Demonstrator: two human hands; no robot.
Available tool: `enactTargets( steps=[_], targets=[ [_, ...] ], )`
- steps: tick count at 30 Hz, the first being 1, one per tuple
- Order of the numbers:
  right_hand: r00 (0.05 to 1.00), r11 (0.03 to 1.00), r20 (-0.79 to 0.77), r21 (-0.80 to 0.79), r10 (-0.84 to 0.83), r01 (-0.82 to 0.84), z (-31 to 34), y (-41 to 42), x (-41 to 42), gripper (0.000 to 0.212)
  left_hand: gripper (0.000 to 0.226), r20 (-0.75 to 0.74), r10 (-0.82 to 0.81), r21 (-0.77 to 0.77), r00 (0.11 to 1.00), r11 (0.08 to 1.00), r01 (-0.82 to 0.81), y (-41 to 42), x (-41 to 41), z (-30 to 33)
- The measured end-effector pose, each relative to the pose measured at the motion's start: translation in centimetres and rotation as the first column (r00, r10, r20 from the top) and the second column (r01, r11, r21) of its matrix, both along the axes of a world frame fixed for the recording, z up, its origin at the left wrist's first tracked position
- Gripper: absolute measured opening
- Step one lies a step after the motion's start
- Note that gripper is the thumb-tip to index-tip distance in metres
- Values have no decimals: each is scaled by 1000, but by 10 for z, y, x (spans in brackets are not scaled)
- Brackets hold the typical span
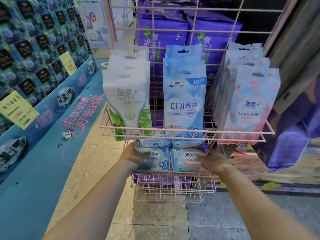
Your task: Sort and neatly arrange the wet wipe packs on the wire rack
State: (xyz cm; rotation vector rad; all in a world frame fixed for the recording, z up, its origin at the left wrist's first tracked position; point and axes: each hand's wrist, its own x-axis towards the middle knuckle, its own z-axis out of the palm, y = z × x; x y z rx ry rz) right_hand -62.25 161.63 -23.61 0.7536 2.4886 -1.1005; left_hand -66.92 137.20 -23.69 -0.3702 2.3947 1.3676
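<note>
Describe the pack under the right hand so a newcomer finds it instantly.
Start at the pink wire rack and drop to its lower basket. Two packs lie in front; take the right one, under the right hand. It reads 99.9, its neighbour EDI.
</note>
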Motion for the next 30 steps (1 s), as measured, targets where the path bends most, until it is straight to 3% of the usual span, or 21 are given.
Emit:
enactTargets(
  steps=[3, 6, 9, 12, 18, 23, 26, 30],
  targets=[
    [996, 997, 23, -14, 81, -81, -1, -1, 9, 51, 48, 77, 21, 146, 997, 989, -32, 3, 7, -8],
    [990, 992, 60, -1, 130, -130, 4, -6, 10, 58, 52, 57, -63, -7, 996, 998, 64, 3, 4, -9],
    [984, 987, 77, -17, 161, -161, 10, -5, 9, 66, 47, 105, -104, 68, 989, 993, 97, 1, -1, -10],
    [984, 986, 77, -41, 163, -161, 12, -2, 7, 77, 45, 37, -130, 1, 991, 991, 130, -1, -5, -13],
    [987, 986, 34, -66, 159, -156, 6, -3, 11, 66, 41, -11, -77, 50, 997, 996, 77, 2, -2, -20],
    [978, 980, 87, 35, 190, -194, 4, -11, 10, 67, 45, -16, -139, 4, 990, 990, 139, 1, -8, -24],
    [991, 987, 69, 103, 118, -125, -2, -20, 12, 78, 49, -59, -130, -29, 990, 991, 128, 1, -5, -24],
    [999, 973, 26, 223, 48, -52, -9, -40, 23, 92, 58, -130, -78, 90, 988, 992, 90, -8, 7, -25]
  ],
)
